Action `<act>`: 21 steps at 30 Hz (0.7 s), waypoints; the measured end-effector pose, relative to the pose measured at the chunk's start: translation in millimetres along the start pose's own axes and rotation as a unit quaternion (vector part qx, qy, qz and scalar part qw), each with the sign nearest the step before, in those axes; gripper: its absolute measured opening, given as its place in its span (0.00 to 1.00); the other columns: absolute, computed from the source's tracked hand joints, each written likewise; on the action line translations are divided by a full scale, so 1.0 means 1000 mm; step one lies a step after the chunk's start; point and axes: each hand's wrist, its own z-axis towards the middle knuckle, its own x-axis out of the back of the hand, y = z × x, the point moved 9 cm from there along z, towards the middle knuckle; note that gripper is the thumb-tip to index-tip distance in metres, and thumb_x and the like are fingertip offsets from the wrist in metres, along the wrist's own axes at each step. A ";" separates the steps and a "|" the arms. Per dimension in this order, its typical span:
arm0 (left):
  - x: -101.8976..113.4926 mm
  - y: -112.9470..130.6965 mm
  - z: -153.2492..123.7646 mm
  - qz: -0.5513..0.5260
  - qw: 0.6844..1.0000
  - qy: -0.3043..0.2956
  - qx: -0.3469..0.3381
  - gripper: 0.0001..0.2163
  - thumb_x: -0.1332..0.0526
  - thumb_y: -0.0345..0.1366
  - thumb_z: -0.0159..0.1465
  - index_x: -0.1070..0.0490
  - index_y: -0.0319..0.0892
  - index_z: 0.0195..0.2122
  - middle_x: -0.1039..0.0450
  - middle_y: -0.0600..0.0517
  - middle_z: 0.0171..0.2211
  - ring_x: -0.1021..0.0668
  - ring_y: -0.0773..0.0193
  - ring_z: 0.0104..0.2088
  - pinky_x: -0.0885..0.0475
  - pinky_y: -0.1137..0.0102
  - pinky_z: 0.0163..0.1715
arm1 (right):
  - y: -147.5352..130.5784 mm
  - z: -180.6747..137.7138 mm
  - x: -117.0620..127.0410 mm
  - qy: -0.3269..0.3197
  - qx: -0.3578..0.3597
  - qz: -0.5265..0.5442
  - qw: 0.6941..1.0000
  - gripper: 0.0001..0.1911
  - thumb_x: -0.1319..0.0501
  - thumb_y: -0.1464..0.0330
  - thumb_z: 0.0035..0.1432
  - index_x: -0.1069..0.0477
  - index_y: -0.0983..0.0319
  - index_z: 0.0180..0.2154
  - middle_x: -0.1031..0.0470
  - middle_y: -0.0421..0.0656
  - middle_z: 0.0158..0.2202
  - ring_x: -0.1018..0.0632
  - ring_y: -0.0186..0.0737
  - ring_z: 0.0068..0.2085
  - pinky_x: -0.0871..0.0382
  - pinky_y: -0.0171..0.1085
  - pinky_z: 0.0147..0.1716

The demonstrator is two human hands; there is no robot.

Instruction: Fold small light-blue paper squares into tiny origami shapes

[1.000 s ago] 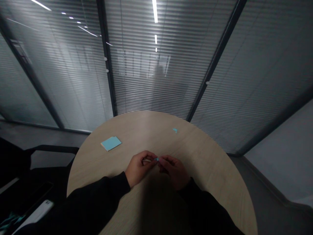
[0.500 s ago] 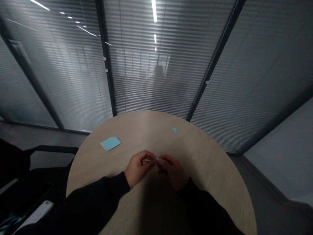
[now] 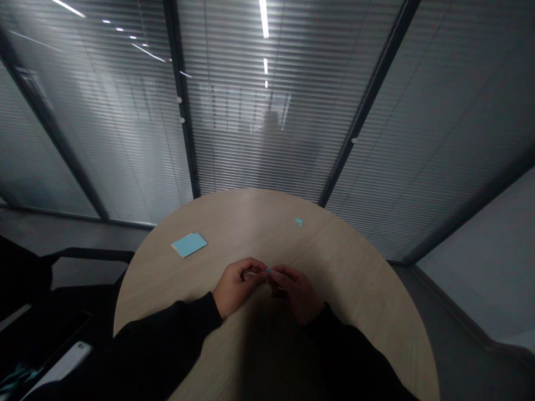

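My left hand (image 3: 234, 287) and my right hand (image 3: 296, 292) meet over the middle of a round wooden table (image 3: 355, 289). Both pinch a tiny light-blue piece of paper (image 3: 268, 271) between their fingertips; most of it is hidden by the fingers. Both arms are in black sleeves. A small stack of light-blue sticky notes (image 3: 189, 244) lies flat to the left of my hands. A small folded blue paper piece (image 3: 298, 221) sits farther back, right of centre.
Glass walls with closed blinds and dark frames stand right behind the table. A dark chair (image 3: 83, 262) is at the left edge. A white phone-like object (image 3: 62, 365) lies at the lower left. Grey floor lies to the right.
The hands have barely moved. The visible blue bit between the fingertips has grown slightly smaller, as if pinched tighter.
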 end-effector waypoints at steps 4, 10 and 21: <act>-0.001 0.000 0.000 -0.003 1.000 -0.013 0.003 0.15 0.33 0.44 0.56 0.26 0.36 0.36 0.23 0.48 0.32 0.22 0.64 0.32 0.28 0.70 0.33 | -0.004 0.001 0.005 0.016 0.037 -0.050 0.998 0.17 0.35 0.55 0.50 0.29 0.63 0.28 0.31 0.37 0.24 0.31 0.32 0.25 0.36 0.33 0.26; -0.005 -0.002 0.000 -0.020 0.999 -0.038 0.014 0.14 0.33 0.43 0.57 0.26 0.36 0.36 0.25 0.50 0.30 0.24 0.66 0.29 0.30 0.72 0.31 | -0.009 0.002 0.010 0.021 0.082 -0.119 0.989 0.14 0.37 0.58 0.53 0.27 0.63 0.27 0.29 0.38 0.23 0.29 0.33 0.25 0.35 0.33 0.27; -0.006 -0.008 0.000 -0.035 0.998 -0.036 0.044 0.16 0.32 0.45 0.55 0.27 0.36 0.36 0.29 0.53 0.27 0.30 0.71 0.24 0.38 0.75 0.25 | -0.025 -0.007 0.009 0.053 0.134 -0.223 0.964 0.13 0.39 0.58 0.55 0.28 0.62 0.28 0.31 0.38 0.22 0.31 0.33 0.24 0.39 0.32 0.24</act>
